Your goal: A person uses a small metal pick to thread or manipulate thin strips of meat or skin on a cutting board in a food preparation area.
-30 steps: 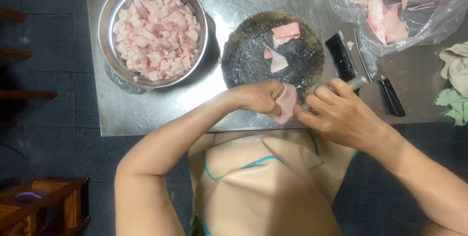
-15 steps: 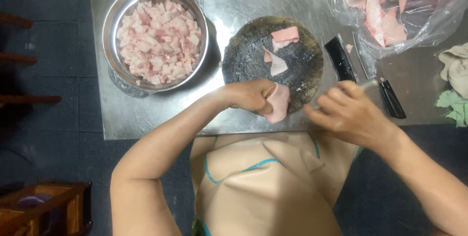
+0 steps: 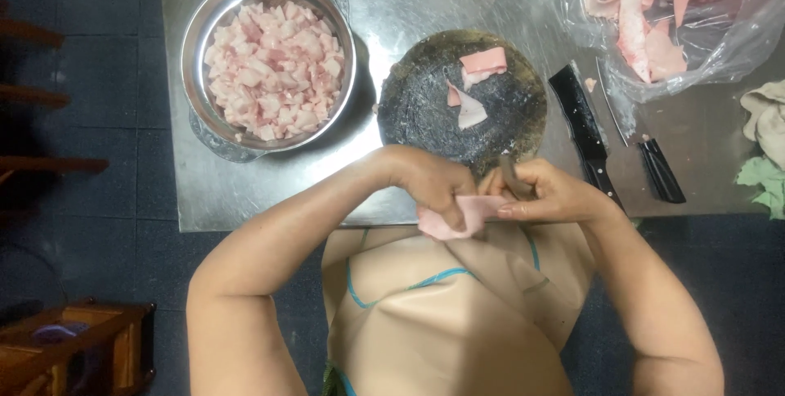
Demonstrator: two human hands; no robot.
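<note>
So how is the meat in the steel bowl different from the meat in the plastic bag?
The meat in the steel bowl is cut into small chunks, while the meat in the plastic bag lies in long, uncut strips. The bowl's pieces look paler, whitish pink; the bag's strips look a deeper pink. The bowl stands at the table's left end, the bag at the upper right. Both are raw, fatty-looking pink meat.
</note>
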